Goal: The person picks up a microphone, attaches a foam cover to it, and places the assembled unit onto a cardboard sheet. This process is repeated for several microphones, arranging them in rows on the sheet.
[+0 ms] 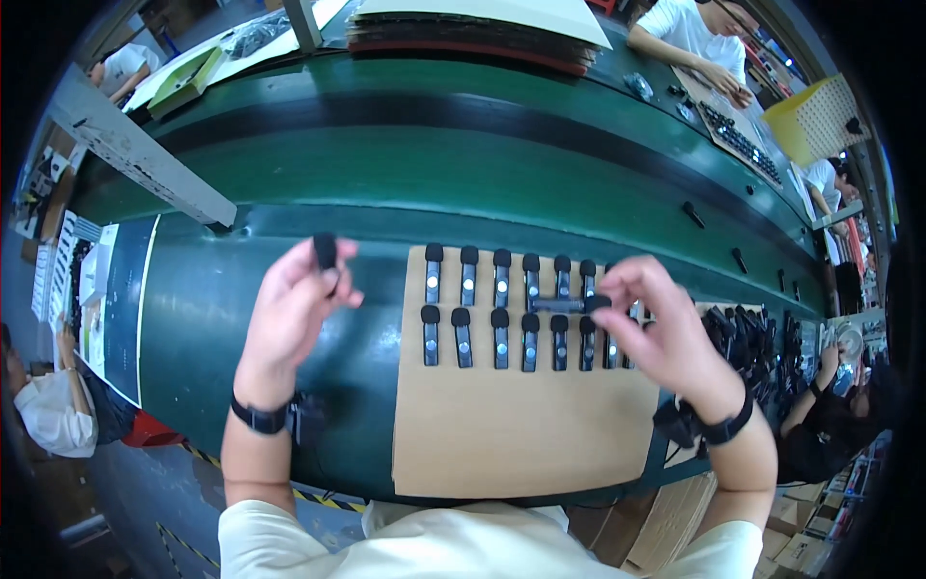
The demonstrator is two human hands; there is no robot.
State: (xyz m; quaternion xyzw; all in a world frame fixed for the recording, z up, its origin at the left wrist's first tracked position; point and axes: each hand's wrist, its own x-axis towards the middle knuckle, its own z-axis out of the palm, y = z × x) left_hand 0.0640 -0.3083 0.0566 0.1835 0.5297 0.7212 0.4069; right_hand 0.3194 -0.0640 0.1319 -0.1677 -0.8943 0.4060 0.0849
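Observation:
My left hand [289,309] is raised over the green table, left of the cardboard sheet. Its closed fingers hold a small black microphone with a foam tip [325,251]; the lower part is mostly hidden by the fingers. Over the sheet's right side, my right hand [651,318] pinches the foam end of another small black microphone [559,305], which lies sideways between two rows. Several like microphones [501,338] are set out in these rows, foam ends facing away from me. My right hand covers some at the right end.
The brown cardboard sheet [521,429] lies on the green table [357,179]. A pile of black microphones [743,338] is at right. A metal post [145,150] rises at left. Stacked boards [473,39] stand at the back. Across the table, a person [699,39] handles small parts.

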